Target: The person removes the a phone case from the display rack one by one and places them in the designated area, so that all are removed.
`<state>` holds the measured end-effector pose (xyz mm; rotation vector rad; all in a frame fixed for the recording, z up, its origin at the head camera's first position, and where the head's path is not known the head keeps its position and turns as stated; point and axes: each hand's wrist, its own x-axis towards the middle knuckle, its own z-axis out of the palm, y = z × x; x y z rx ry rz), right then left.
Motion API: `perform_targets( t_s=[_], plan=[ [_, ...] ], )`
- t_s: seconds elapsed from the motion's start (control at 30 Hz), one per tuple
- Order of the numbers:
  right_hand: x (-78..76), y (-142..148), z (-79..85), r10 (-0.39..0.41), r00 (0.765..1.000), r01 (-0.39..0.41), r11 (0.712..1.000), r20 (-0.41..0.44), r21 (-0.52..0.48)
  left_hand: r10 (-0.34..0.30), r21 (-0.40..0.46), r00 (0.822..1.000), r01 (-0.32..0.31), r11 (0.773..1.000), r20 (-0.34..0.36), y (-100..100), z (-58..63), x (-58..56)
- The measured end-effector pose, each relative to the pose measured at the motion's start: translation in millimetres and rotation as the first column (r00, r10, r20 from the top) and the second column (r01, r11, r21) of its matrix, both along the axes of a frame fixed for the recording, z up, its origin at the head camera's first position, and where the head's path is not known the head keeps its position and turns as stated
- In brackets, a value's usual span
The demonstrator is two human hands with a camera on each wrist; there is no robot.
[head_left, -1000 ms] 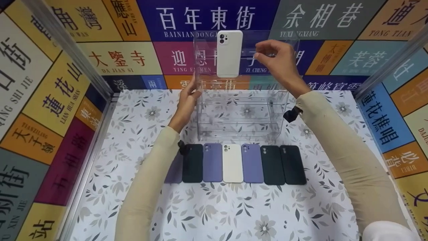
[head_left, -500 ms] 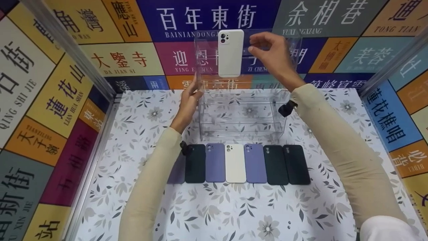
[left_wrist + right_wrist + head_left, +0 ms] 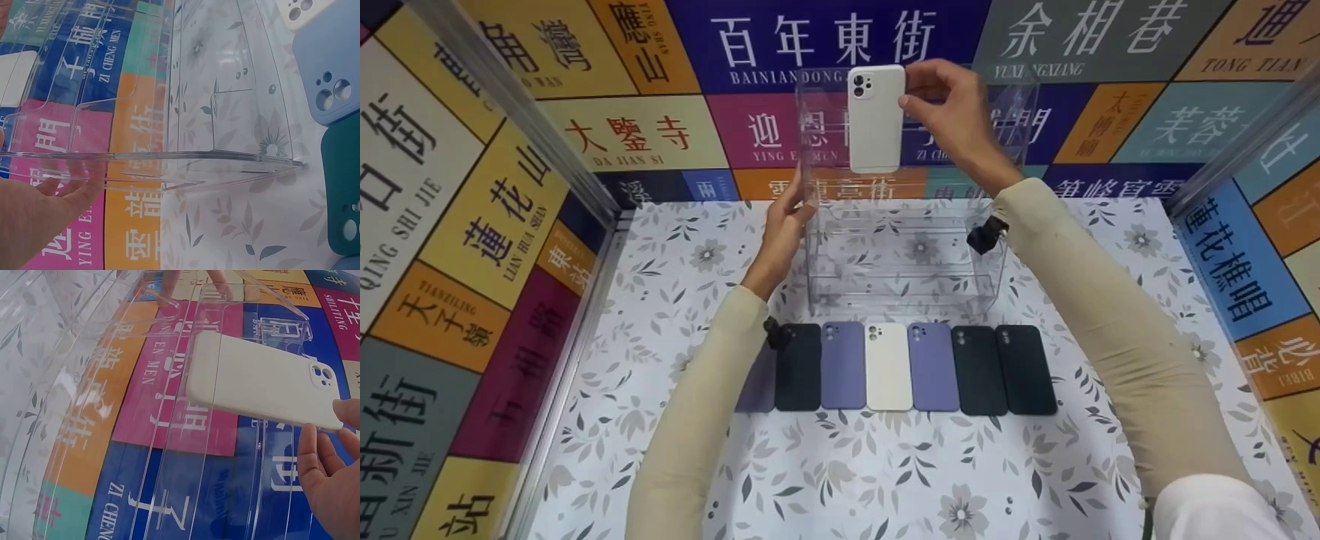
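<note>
A white phone case (image 3: 876, 124) stands upright on the top tier of a clear acrylic display rack (image 3: 900, 281), its camera cutouts facing me at the upper left. My right hand (image 3: 949, 105) pinches the case's right edge near the top, thumb in front; in the right wrist view the thumb overlaps the corner of the white case (image 3: 253, 382), with the fingers along its edge. My left hand (image 3: 784, 229) grips the rack's left side panel. Seen in the left wrist view, fingers of that left hand (image 3: 45, 219) show through the clear plastic.
In front of the rack, several phone cases lie side by side on the floral tabletop (image 3: 900, 472): dark (image 3: 798, 367), purple (image 3: 843, 365), white (image 3: 887, 367) and dark green (image 3: 979, 370) ones. Sign-printed panels (image 3: 840, 45) enclose the back and sides.
My right hand has moved left from the space beside the white phone case to its right edge and now touches it. My left hand stays on the rack.
</note>
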<state>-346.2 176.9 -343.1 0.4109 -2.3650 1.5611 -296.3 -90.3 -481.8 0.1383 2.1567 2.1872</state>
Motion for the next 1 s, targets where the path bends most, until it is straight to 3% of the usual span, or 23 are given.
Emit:
perform_targets(
  t_s=[0.3,0.67,1.0],
  plan=[
    [0.3,1,-1.1,0.016,1.0,-0.017,0.999,0.018,0.042,0.003,0.008,0.999,-0.003,1.0,-0.033,3,0.9,1.5],
    [2.6,-1,-9.6,-0.023,0.997,0.025,0.999,-0.077,0.021,0.004,0.008,0.999,-0.003,1.0,-0.038,3,0.4,0.4],
    [19.1,12,2.0,-0.049,0.983,0.036,0.996,-0.176,-0.078,-0.014,0.012,0.999,0.014,1.0,-0.048,-1,0.1,0.7]
  ],
)
